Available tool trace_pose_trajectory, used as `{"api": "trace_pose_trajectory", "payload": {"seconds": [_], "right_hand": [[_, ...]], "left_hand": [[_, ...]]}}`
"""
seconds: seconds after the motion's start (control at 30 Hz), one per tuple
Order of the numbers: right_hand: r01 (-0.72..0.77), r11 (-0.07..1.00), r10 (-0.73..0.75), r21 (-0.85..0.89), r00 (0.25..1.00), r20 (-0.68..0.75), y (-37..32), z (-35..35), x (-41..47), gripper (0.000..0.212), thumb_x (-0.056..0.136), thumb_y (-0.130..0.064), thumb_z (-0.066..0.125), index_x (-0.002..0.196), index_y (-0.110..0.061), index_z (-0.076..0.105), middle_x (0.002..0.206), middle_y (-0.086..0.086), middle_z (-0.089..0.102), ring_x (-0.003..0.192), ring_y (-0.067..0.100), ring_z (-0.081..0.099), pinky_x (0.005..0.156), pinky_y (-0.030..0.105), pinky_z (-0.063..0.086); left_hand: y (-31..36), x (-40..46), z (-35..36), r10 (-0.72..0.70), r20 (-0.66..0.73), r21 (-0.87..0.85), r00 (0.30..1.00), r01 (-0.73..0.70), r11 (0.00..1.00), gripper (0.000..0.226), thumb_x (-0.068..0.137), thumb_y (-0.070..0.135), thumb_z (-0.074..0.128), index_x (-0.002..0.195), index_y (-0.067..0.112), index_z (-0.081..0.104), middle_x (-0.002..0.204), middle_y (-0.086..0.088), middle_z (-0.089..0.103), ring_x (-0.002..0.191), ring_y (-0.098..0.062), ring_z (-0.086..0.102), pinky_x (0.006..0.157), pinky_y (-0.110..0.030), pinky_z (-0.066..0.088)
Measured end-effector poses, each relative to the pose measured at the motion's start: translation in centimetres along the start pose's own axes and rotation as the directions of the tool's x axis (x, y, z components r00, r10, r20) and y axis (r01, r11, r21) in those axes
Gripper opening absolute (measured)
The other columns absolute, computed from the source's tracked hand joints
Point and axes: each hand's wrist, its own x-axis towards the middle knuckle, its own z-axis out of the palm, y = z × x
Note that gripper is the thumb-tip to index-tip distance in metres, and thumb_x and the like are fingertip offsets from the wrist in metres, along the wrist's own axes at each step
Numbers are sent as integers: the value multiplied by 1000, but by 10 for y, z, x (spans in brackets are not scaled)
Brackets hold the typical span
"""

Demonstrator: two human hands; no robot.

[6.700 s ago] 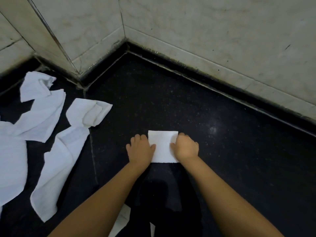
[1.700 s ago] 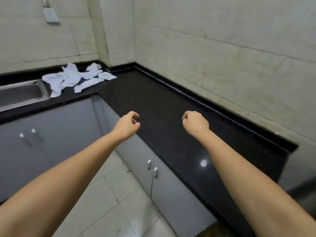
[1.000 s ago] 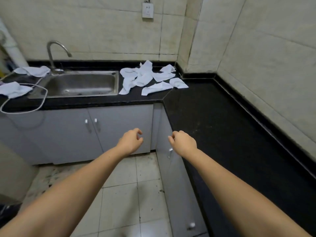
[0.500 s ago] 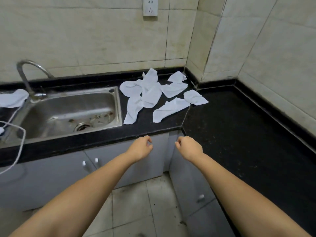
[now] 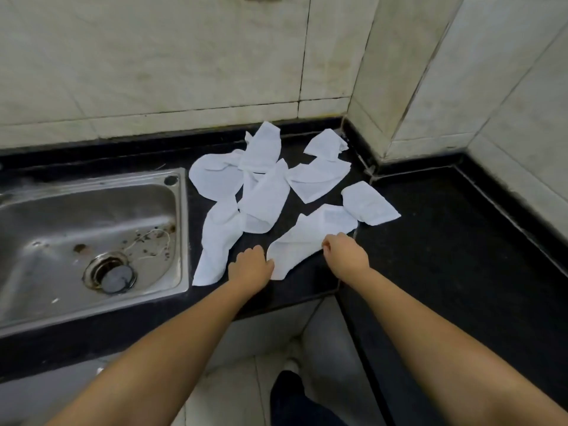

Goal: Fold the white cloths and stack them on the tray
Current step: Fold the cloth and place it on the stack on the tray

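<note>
Both hands grip 1 white cloth (image 5: 310, 238) near the worktop's (image 5: 430, 241) front edge. The left hand (image 5: 250, 265) pinches its near corner, and the right hand (image 5: 345, 255) curls on its right edge.

You are looking down into a kitchen corner. The black stone bench (image 5: 430, 241) bends around it in an L, with a raised black lip along its back edge. A stainless steel sink (image 5: 92, 241) is set into the bench at its left side, its drain (image 5: 112, 273) toward the near edge and brown specks on the basin floor. Pale, stained wall tiles (image 5: 153, 56) with dark grout rise behind. Below the front edge you can see light cabinet fronts (image 5: 270, 330) and a pale tiled floor (image 5: 227, 395).
</note>
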Motion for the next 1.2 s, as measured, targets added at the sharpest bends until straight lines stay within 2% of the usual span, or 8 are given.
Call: {"api": "trace_pose_trajectory", "payload": {"seconds": [0.23, 0.4, 0.53, 0.67, 0.77, 0.9, 1.07, 1.2], "right_hand": [[225, 966, -189, -130, 952, 239, 5, 11, 71, 33, 96, -29, 47, 125, -14, 48, 124, 9, 46, 115, 28, 45, 88, 38, 41], [226, 966, -205, -124, 965, 161, 12, 20, 78, 27, 99, -21, 38, 121, -11, 50, 121, 8, 49, 112, 25, 47, 84, 33, 40], [34, 994, -35, 105, 999, 13, 20, -1, 68, 22, 95, -17, 42, 112, -11, 55, 106, 4, 60, 95, 21, 55, 80, 32, 44], [-120, 811, 238, 573, 962, -135, 41, -42, 42, 7, 93, -16, 48, 93, -17, 55, 78, -6, 57, 68, 11, 52, 59, 24, 40], [-70, 656, 375, 752, 894, -244, 63, -74, 18, 10, 91, -14, 55, 86, -16, 62, 78, -9, 60, 69, 6, 52, 62, 18, 41], [18, 458, 545, 889, 784, -297, 92, -109, -21, 13, 91, -12, 57, 85, -18, 67, 78, -4, 67, 72, 7, 61, 65, 18, 48], [72, 324, 691, 943, 663, -288, 137, -143, -49, 19, 91, -15, 59, 74, -22, 64, 76, 0, 63, 77, 16, 58, 73, 31, 49], [62, 259, 784, 964, 569, -247, 174, -168, -66, 15, 91, -20, 57, 77, -22, 63, 79, -3, 62, 82, 18, 55, 78, 36, 45]], "left_hand": [[20, 48, 23, -76, -31, 230, 997, 81, 970, 34, 92, 35, 45, 115, 10, 47, 122, -7, 51, 116, -25, 47, 93, -37, 38], [21, 56, 25, 59, -3, 249, 998, -56, 967, 19, 94, 23, 41, 104, 13, 53, 114, -6, 51, 109, -24, 49, 85, -33, 38], [16, 71, 7, 118, 30, -228, 993, -108, 968, 18, 91, 17, 49, 75, 19, 41, 71, 2, 51, 74, -20, 51, 67, -32, 41], [41, 95, -31, 349, 104, -305, 931, -303, 903, 12, 91, 16, 54, 80, 19, 58, 78, 5, 59, 77, -12, 54, 61, -13, 37], [75, 99, -61, 487, 216, -375, 847, -388, 842, 19, 89, 20, 58, 70, 20, 62, 71, 7, 58, 70, -8, 52, 60, -19, 36], [115, 100, -90, 603, 282, -511, 746, -415, 752, 25, 88, 17, 62, 63, 15, 58, 68, 1, 51, 66, -9, 47, 62, -23, 36], [188, 94, -101, 663, 251, -685, 706, -354, 637, 20, 93, 15, 57, 74, 7, 58, 77, -2, 61, 69, -6, 62, 62, -13, 50], [252, 86, -83, 684, 160, -706, 712, -402, 584, 22, 92, 18, 56, 78, 2, 62, 81, -10, 61, 82, -20, 59, 79, -34, 47]]}}
